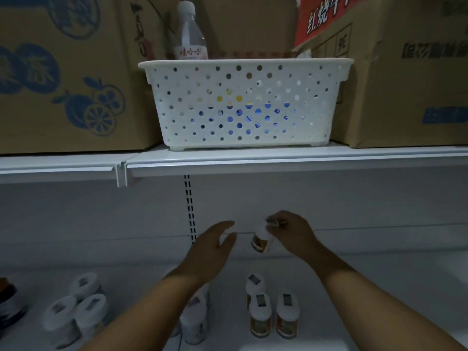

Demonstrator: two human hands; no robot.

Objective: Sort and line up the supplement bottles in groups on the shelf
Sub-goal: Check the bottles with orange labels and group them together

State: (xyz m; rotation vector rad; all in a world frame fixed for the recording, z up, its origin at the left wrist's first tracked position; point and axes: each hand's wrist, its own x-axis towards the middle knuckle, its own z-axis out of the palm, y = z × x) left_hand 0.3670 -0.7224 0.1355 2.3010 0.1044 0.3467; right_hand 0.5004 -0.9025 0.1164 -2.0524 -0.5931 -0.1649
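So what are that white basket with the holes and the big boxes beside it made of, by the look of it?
White basket: apparently moulded plastic with a smooth, slightly glossy finish, judging by the even round holes and rolled rim. Big boxes: brown cardboard, matte, with printed blue fruit drawings; the right-hand one shows creased, dented edges.

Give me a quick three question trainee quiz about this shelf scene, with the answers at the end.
1. True or false: the right hand holds a bottle.
2. What is the white basket resting on? A) the floor B) the upper shelf C) a cardboard box
3. Fill in: the held bottle's label is mostly ____, like the group of bottles standing below it.

Key: 1 true; 2 B; 3 orange.
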